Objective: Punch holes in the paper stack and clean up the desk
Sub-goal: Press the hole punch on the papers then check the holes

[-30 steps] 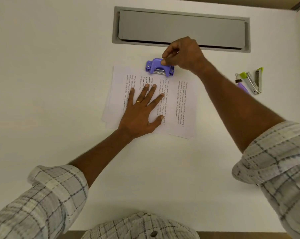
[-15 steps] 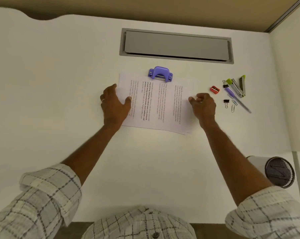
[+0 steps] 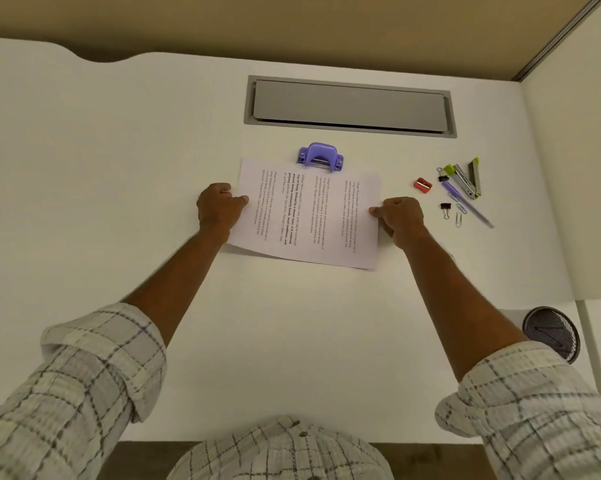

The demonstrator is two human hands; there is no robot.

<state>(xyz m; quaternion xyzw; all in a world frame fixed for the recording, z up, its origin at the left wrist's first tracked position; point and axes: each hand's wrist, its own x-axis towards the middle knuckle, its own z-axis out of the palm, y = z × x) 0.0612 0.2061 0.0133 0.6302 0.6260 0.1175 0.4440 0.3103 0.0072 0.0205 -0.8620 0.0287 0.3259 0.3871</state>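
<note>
The paper stack (image 3: 309, 216) lies mid-desk (image 3: 119, 168), its far edge tucked into the hole punch (image 3: 320, 155), which sits just in front of the cable hatch (image 3: 349, 106). The left hand (image 3: 219, 209) is on the stack's left edge, the right hand (image 3: 401, 216) on its right edge. Off to the right sit the sharpener (image 3: 422, 185), stapler (image 3: 467, 178), pen (image 3: 468, 204), binder clips (image 3: 445, 209) and paper clips (image 3: 459, 216) clustered together; a mesh bin (image 3: 551, 332) stands beyond the desk's right near corner.
</note>
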